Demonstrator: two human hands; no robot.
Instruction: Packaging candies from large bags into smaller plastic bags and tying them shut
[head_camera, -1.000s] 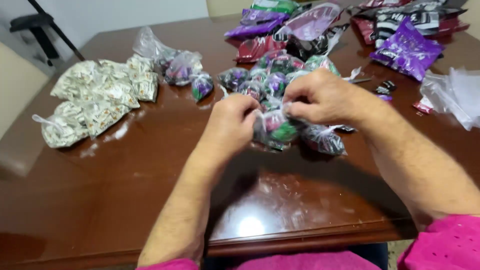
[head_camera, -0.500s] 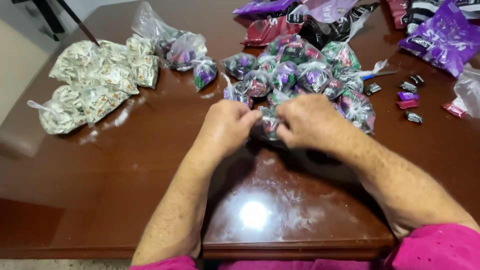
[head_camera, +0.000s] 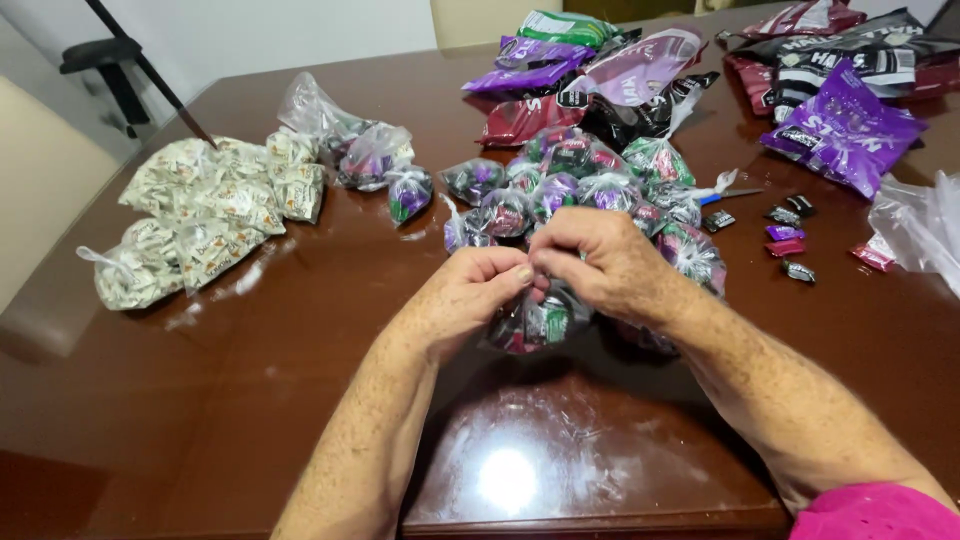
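My left hand (head_camera: 468, 292) and my right hand (head_camera: 603, 262) meet at the top of a small clear plastic bag (head_camera: 537, 322) filled with wrapped candies in green, purple and red. Both hands pinch the bag's gathered neck, fingertips touching, and the bag hangs just below them over the brown table (head_camera: 300, 400). Right behind my hands lies a cluster of several similar tied candy bags (head_camera: 580, 190).
A heap of pale tied bags (head_camera: 200, 215) sits at the left. Large purple, black and red candy packs (head_camera: 700, 70) lie at the back. Loose wrapped candies (head_camera: 785, 235) and an empty clear bag (head_camera: 920, 225) lie at the right. The table's front edge is near my forearms.
My hands stay together on the small bag, working its neck. The view has shifted a little, and the bag now hangs lower under my fingers.
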